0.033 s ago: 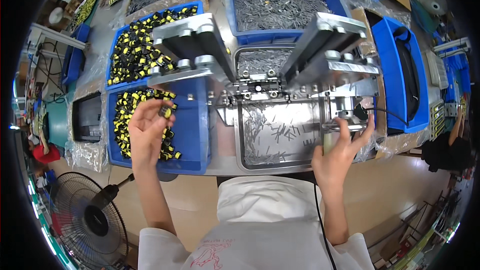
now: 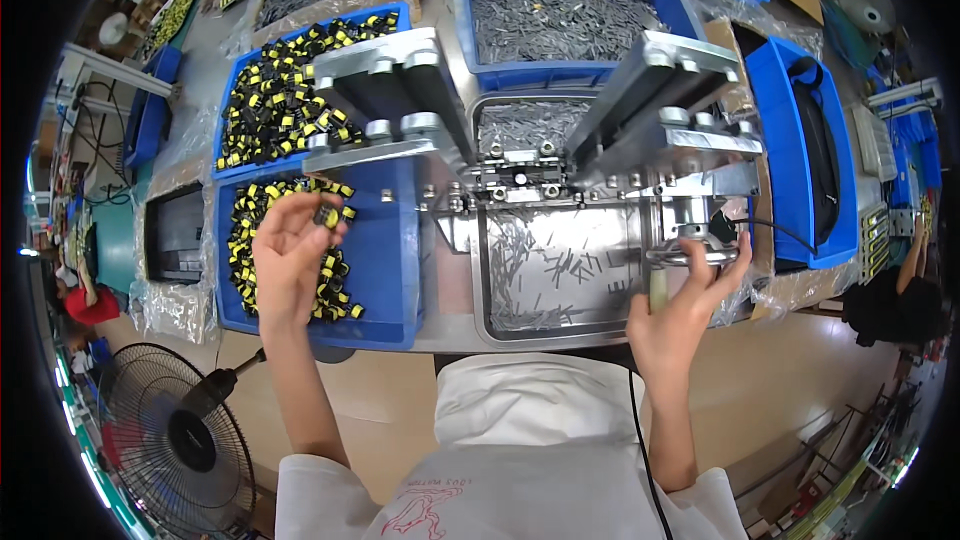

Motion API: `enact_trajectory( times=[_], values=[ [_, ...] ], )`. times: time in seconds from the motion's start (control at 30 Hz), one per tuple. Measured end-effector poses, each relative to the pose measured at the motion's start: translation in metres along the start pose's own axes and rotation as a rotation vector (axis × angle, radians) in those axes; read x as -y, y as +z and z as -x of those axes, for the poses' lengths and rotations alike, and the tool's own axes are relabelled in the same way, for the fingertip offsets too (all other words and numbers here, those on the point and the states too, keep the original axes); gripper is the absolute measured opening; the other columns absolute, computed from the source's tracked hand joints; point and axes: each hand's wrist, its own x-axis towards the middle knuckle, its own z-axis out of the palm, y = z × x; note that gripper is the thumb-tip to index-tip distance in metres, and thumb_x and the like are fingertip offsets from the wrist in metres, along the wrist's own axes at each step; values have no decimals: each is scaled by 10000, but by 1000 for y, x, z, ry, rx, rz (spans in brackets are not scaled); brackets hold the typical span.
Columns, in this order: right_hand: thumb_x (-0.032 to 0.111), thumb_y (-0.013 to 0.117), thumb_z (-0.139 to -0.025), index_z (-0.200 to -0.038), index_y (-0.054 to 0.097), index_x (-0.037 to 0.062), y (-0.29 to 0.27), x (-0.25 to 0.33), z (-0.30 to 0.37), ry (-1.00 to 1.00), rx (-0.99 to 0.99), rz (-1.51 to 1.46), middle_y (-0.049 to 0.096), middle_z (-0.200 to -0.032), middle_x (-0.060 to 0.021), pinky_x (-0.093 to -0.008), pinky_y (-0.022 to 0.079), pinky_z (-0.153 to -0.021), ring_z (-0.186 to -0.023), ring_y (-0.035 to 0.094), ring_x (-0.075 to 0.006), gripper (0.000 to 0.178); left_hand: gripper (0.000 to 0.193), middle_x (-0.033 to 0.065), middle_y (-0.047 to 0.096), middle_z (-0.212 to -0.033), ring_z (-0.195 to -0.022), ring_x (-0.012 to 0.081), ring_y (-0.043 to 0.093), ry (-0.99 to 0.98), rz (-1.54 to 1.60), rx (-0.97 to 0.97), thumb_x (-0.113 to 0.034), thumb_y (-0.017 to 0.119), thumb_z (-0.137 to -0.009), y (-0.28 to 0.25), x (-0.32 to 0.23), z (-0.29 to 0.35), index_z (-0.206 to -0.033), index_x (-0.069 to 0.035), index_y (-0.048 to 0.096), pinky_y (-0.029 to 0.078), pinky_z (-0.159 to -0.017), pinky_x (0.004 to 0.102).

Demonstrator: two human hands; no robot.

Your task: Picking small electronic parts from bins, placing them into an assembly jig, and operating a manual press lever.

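My left hand point(image 2: 290, 255) pinches a small black and yellow coil-like part point(image 2: 326, 217) between thumb and fingertips. It is above the near blue bin point(image 2: 385, 305), where several such parts point(image 2: 262, 205) are heaped at the left side. My right hand point(image 2: 672, 325) has its fingers curled over a shiny metal ring-shaped handle point(image 2: 690, 256) at the right of the metal fixture point(image 2: 520, 178). A pale upright rod point(image 2: 657, 290) stands by its thumb. Below the fixture, a steel tray point(image 2: 483, 312) holds scattered thin grey metal pieces point(image 2: 565, 262).
A second blue bin point(image 2: 224, 145) of the black and yellow parts sits behind the first. Farther back, another blue bin point(image 2: 590, 75) is full of grey pieces. The fixture's metal uprights point(image 2: 440, 90) rise between my hands. A fan point(image 2: 190, 440) stands at left, and a black cable point(image 2: 780, 228) runs on the right.
The part in my left fingertips has turned, showing more of its dark side. On the right, the ring handle and my fingers have shifted slightly. The view has moved a little.
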Motion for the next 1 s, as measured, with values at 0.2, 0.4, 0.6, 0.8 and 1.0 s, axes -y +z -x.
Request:
enact_trajectory(
  times=[0.2, 0.4, 0.6, 0.8, 1.0],
  values=[
    [-119, 641, -700, -1453, 406, 27, -5, 2, -5, 268, 26, -330, 141, -1665, -300, -601, 301, -1275, -1568, 245, -492, 802, 327, 142, 757, -1097, -922, 194, 754, 46, -546, -142, 19, 801, -924, -26, -26, -56, -1212, 17, 648, 598, -852, 311],
    [-120, 607, -691, -1491, 382, 57, -6, -4, -3, 334, 33, -470, 155, -1667, -223, -588, 336, -1274, -1568, 269, -431, 850, 335, 81, 743, -1116, -952, 132, 730, 177, -894, -122, -53, 831, -912, -53, -53, -126, -1208, 29, 697, 565, -860, 271],
    [-108, 597, -689, -1511, 370, 41, -10, -3, 2, 325, 21, -463, 158, -1673, -216, -588, 343, -1273, -1538, 304, -413, 865, 341, 110, 795, -1119, -916, 179, 770, 348, -1141, -218, -73, 834, -883, -78, -72, -174, -1200, 11, 740, 604, -825, 323],
    [-91, 585, -693, -1528, 368, 40, -13, -3, 3, 279, 36, -411, 169, -1672, -233, -594, 340, -1267, -1567, 257, -425, 873, 318, 121, 801, -1168, -1036, 209, 786, 381, -1111, -197, -90, 783, -919, -87, -75, -184, -1220, 6, 745, 610, -922, 334],
    [-76, 587, -694, -1538, 368, 40, -15, -4, 3, 280, 34, -403, 170, -1677, -247, -595, 347, -1257, -1568, 263, -437, 879, 174, 70, 782, -985, -831, 145, 727, 194, -1063, 317, -109, 764, -944, -5, -80, -94, -1079, 0, 766, 587, -769, 315]
  ],
)
